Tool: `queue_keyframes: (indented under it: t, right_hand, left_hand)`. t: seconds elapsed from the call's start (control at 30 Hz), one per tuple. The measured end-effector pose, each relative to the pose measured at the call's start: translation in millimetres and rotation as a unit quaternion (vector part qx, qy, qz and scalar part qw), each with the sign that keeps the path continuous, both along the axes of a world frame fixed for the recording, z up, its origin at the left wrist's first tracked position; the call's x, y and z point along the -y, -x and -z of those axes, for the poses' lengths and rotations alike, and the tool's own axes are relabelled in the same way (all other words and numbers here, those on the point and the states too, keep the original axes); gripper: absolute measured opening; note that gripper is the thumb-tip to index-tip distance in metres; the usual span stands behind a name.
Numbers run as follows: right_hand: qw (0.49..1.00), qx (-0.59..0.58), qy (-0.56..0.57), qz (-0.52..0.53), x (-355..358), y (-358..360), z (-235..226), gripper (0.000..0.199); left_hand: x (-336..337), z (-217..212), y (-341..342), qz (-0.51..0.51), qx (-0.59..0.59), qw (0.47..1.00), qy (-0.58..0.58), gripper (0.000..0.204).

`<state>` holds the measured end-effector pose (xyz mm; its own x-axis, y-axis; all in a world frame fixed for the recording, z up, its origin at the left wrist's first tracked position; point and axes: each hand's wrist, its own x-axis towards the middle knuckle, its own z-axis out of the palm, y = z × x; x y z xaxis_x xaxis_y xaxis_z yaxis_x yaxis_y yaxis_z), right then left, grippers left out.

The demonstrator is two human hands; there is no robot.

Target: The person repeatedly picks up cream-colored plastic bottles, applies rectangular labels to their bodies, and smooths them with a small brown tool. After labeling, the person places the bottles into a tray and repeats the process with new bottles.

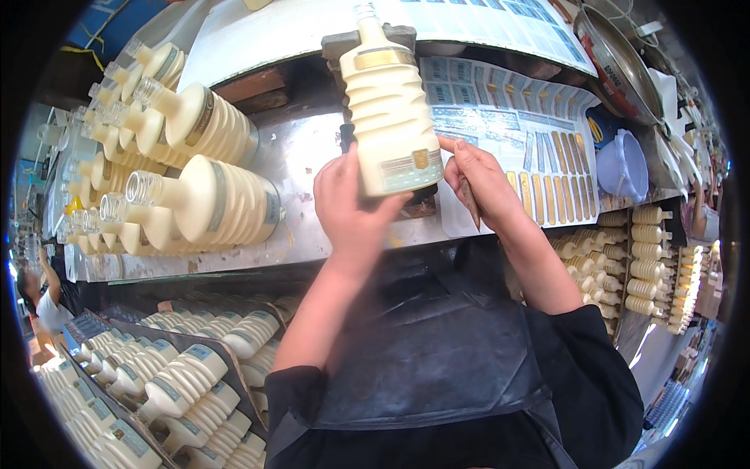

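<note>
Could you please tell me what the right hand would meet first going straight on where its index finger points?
The right hand would likely meet the cream bottle first; the two may be touching, as depth is unclear.

Bright on the white board [281, 31] at the top. Shiny on the metal table [301, 156] and the sheet of labels [508, 133]. Dimmer under the table. A little blurry at the left hand [346, 205]. Bent near the sides, with 4 corners black.
</note>
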<state>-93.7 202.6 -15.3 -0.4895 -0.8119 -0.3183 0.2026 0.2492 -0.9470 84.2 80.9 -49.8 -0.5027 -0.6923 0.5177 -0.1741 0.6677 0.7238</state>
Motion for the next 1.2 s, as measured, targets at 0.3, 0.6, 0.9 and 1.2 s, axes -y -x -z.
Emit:
queue_keyframes:
  t: [0.3, 0.6, 0.9, 1.2]
  right_hand:
    - [1.000, 0.015, -0.013, -0.007, 2.8, -3.6, 0.3, 0.043]
    - [0.997, -0.079, -0.015, 0.021, -4.3, -8.7, -17.3, 0.041]
    - [0.989, -0.091, 0.073, 0.092, -2.0, 2.6, -41.4, 0.026]
    - [0.940, -0.339, -0.020, 0.030, -7.0, -36.4, -27.6, 0.030]
  left_hand:
    - [-3.7, -3.1, 1.0, -0.024, -0.011, 0.999, 0.036, 0.087]
    - [-0.6, 16.9, -5.6, 0.029, -0.005, 0.998, -0.055, 0.082]
    - [-6.7, 1.3, -0.4, 0.036, -0.068, 0.981, -0.178, 0.059]
    - [-10.0, 5.4, 12.9, 0.052, -0.118, 0.941, -0.311, 0.049]
